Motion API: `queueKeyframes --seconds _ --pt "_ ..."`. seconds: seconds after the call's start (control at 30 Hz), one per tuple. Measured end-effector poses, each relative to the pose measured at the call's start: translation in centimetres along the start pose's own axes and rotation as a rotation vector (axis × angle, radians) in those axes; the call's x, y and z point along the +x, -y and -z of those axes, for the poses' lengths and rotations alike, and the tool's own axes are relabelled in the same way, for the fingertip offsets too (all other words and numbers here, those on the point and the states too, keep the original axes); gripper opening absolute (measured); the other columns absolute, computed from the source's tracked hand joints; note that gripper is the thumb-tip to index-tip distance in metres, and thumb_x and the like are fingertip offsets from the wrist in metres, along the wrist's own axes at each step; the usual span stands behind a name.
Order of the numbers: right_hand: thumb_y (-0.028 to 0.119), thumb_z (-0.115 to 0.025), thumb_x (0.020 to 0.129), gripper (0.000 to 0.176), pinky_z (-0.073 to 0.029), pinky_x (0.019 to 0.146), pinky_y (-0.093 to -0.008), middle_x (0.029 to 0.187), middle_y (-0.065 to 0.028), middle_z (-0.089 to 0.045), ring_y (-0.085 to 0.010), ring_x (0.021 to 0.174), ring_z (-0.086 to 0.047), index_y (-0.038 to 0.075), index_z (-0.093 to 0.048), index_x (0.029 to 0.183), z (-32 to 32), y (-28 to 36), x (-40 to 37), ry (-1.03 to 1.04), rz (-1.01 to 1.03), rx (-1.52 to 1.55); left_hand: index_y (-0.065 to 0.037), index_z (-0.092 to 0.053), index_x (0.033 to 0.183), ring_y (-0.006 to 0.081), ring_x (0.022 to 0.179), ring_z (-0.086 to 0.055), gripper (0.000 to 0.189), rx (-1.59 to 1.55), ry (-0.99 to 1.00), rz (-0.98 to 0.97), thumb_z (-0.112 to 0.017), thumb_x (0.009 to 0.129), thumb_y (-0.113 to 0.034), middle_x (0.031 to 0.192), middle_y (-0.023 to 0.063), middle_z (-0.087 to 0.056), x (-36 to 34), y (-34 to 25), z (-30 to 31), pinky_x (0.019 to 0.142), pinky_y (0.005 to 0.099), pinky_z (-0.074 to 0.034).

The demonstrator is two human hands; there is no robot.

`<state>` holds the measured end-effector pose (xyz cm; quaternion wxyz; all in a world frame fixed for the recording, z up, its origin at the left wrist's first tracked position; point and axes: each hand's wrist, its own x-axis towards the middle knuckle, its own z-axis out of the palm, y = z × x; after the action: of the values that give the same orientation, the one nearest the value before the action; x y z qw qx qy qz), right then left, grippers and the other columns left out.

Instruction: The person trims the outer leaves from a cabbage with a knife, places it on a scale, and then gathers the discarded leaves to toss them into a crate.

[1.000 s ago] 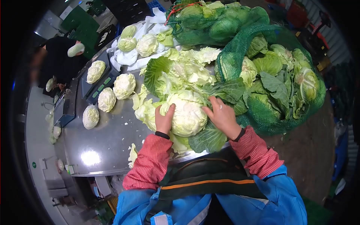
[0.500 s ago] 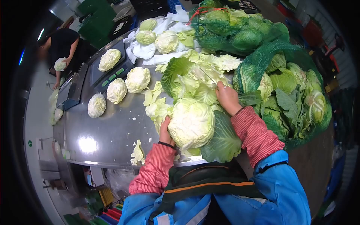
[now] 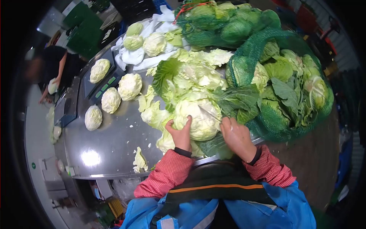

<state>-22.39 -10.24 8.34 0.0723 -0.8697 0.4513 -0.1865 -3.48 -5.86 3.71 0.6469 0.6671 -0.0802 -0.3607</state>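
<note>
A pale, trimmed cabbage point(image 3: 202, 122) rests among loose leaves near the front edge of the metal table. My left hand point(image 3: 181, 133) lies against its near left side, thumb and fingers spread over the surface. In my right hand point(image 3: 237, 137), closed at the cabbage's right side, is a thin knife point(image 3: 209, 113) whose blade lies over the cabbage. Peeled outer leaves point(image 3: 194, 74) are heaped just behind it. A dark green leaf point(image 3: 240, 100) reaches from behind the cabbage toward the open green net bag point(image 3: 253, 44), which holds several cabbages.
Left on the metal table point(image 3: 114, 152) are trimmed cabbages point(image 3: 130, 86) and a scale point(image 3: 105, 88) with one cabbage on it. White cloth-like material point(image 3: 133, 57) lies at the back, beside a full net bag point(image 3: 228, 28). A co-worker point(image 3: 57, 65) stands at far left.
My right hand has come down and nearer, bringing the knife over the cabbage. My left hand has shifted onto its near side. The dark leaf beside the cabbage has changed position. The view has shifted slightly.
</note>
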Motion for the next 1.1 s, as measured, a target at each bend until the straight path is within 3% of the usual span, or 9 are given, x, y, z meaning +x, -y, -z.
queueKeyframes --seconds 0.17,0.37,0.47,0.67,0.83,0.93,1.03,1.1 --pt "0.016 -0.06 0.091 0.017 -0.049 0.042 -0.0378 0.066 -0.0119 -0.055 -0.0286 0.049 -0.061 0.007 -0.049 0.082 -1.1 -1.0 -1.1 -0.078 -0.057 0.044 -0.008 -0.03 0.126 0.0231 0.111 -0.046 0.073 0.029 0.003 -0.008 -0.084 0.078 -0.02 0.122 0.0181 -0.043 0.0 -0.7 -0.2 0.095 0.0343 -0.041" --pt "0.011 -0.058 0.089 0.013 -0.049 0.043 -0.0369 0.065 -0.0129 -0.057 -0.0273 0.05 -0.062 0.006 -0.05 0.08 -2.1 -1.0 -1.6 -0.019 -0.047 0.108 -0.006 -0.021 0.145 0.0254 0.117 -0.049 0.088 0.16 0.028 -0.039 -0.081 0.082 -0.023 0.13 0.0192 -0.044 1.0 0.0 0.5 0.098 0.0369 -0.044" --pt "0.009 -0.056 0.088 0.011 -0.05 0.044 -0.0375 0.066 -0.0138 -0.059 -0.0274 0.052 -0.063 0.006 -0.05 0.08 -2.7 -0.6 -1.5 0.02 -0.051 0.115 -0.002 -0.021 0.148 0.0249 0.124 -0.044 0.091 0.103 0.087 -0.032 -0.081 0.081 -0.019 0.139 0.0194 -0.038 0.7 -0.6 0.4 0.105 0.0358 -0.037" --pt "0.006 -0.052 0.087 0.005 -0.051 0.046 -0.0365 0.067 -0.0138 -0.06 -0.0273 0.056 -0.065 0.005 -0.051 0.082 -4.2 -1.9 -1.0 0.002 -0.128 -0.038 -0.003 -0.027 0.147 0.0257 0.126 -0.044 0.084 0.156 0.135 -0.03 -0.079 0.084 -0.021 0.141 0.0191 -0.04 0.9 -0.9 0.4 0.105 0.0354 -0.037" --pt "0.027 -0.051 0.097 0.025 -0.049 0.059 -0.0548 0.07 -0.025 -0.063 -0.0449 0.066 -0.063 0.002 -0.054 0.097 -3.0 -2.9 -1.2 0.126 -0.498 0.437 -0.004 -0.028 0.147 0.0254 0.126 -0.045 0.081 0.097 0.149 0.028 -0.077 0.085 -0.021 0.141 0.0186 -0.041 2.0 -0.2 1.7 0.105 0.0353 -0.038" --pt "0.025 -0.053 0.096 0.022 -0.05 0.055 -0.051 0.07 -0.0232 -0.062 -0.0416 0.063 -0.064 0.003 -0.054 0.1 -0.4 -0.4 1.6 0.052 -0.284 0.382 -0.004 -0.029 0.147 0.0253 0.126 -0.045 0.079 0.116 0.175 0.0 -0.076 0.086 -0.02 0.141 0.0187 -0.042 2.0 -0.2 1.6 0.105 0.035 -0.038" --pt "0.024 -0.058 0.092 0.021 -0.051 0.052 -0.0464 0.074 -0.0215 -0.062 -0.0378 0.059 -0.064 0.005 -0.053 0.099 -2.5 -0.6 4.3 -0.108 -0.118 0.164 -0.003 -0.031 0.146 0.0251 0.125 -0.046 0.077 0.115 0.219 -0.017 -0.076 0.086 -0.018 0.14 0.0185 -0.043 1.3 -0.9 1.4 0.105 0.0347 -0.038" --pt "0.025 -0.061 0.088 0.024 -0.052 0.05 -0.0434 0.078 -0.0209 -0.061 -0.0357 0.059 -0.065 0.005 -0.055 0.101 -4.3 -1.3 6.1 -0.085 -0.061 0.076 -0.003 -0.033 0.145 0.0247 0.125 -0.046 0.074 0.183 0.225 -0.08 -0.075 0.086 -0.016 0.14 0.018 -0.044 1.3 -1.0 1.8 0.105 0.0346 -0.038"
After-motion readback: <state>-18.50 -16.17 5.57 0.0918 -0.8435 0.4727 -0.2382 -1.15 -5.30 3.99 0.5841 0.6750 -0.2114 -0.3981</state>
